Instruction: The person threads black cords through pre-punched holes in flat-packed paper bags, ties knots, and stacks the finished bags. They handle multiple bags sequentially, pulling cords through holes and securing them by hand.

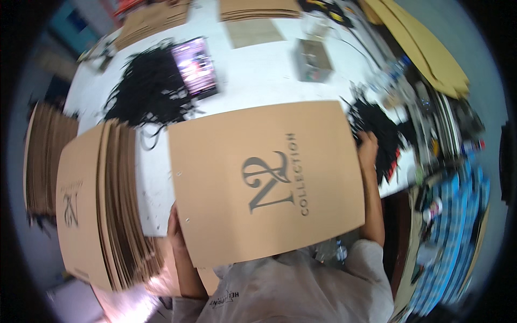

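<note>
A large flat brown paper bag (221, 161) with a dark printed emblem lies tilted in front of my body, with small punched holes near its left edge. My left hand (174, 223) grips that edge near its lower end; the bag hides part of the fingers. Past the bag's right edge, my right hand (368, 146) is at a pile of black cords (382, 129), its bent fingers closed at the pile's near side. On the white table (247, 70), a bigger heap of black cords (148, 86) lies beyond the bag's upper left corner.
Stacked flat brown bags (81, 204) stand on the left. A lit phone (195, 67) leans by the larger cord heap. Farther back are a small box (313, 60) and more brown sheets (258, 8). Blue checked cloth (452, 231) and cluttered shelving line the right.
</note>
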Demonstrator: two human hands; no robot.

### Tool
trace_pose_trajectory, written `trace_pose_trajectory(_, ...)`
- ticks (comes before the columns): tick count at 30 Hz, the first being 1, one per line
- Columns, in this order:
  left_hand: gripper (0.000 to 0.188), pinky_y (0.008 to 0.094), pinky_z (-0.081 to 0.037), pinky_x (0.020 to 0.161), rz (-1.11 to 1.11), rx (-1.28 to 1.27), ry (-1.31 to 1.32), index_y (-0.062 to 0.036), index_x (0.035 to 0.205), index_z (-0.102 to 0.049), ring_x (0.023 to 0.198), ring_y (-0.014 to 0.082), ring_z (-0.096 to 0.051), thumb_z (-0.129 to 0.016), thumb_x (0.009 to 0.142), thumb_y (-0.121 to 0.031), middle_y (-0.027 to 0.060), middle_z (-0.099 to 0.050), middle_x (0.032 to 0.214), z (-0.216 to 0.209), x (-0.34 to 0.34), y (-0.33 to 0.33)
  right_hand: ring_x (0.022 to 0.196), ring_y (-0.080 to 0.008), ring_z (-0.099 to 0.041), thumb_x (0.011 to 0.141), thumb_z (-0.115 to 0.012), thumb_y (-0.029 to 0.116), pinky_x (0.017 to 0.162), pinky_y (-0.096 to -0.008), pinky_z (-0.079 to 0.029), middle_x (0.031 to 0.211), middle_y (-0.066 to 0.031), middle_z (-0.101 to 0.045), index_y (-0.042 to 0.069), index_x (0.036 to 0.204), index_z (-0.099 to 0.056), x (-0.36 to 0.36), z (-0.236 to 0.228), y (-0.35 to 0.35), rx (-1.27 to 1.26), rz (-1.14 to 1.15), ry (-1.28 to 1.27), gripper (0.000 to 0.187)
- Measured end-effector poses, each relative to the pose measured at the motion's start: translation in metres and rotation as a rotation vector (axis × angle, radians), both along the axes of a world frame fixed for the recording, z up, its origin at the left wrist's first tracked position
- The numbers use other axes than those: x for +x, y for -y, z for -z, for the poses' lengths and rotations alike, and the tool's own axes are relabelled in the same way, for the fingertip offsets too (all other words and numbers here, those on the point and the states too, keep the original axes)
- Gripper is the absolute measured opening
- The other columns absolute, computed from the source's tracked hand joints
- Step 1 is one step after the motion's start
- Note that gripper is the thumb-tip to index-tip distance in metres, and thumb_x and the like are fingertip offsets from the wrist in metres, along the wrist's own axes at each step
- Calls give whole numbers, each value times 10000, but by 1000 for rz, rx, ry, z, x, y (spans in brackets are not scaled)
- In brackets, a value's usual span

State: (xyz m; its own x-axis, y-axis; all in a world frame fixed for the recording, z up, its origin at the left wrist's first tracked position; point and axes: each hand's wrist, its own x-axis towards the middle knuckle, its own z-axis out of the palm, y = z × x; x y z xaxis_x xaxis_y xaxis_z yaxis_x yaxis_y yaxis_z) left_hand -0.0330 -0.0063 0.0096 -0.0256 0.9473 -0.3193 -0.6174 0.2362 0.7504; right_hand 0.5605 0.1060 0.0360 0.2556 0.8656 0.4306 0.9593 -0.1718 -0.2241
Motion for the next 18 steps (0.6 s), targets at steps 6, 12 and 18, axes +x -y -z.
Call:
trace_pose_trajectory(6,852,430,-374,1162,56,97,-132,73,1506,-365,1391,297,-473,-615,957,-529,203,-485,1499,-13,6,-3,870,-278,-687,912,-728,149,808,-377,-537,908,-153,-697,4,968,-726,15,2,1,14,-39,-400,156)
trace_pose_trajectory(12,890,452,-312,1200,68,158,96,80,1514,-347,1449,317,-400,-589,949,-563,228,-439,1531,-14,20,29,902,-148,-657,1005,-676,123,862,-289,-528,980,-84,-725,-21,1083,-696,-3,-103,-8,392,-166,-776,164)
trace_pose_trajectory(18,535,397,-424,1109,82,80,-62,44,1429,-479,1366,276,-506,-636,1021,-265,212,-537,1440,-30,31,37,904,-176,-645,881,-712,-52,774,-259,-511,1015,-119,-692,-16,1080,-755,-190,-173,10,-54,-680,-683,207)
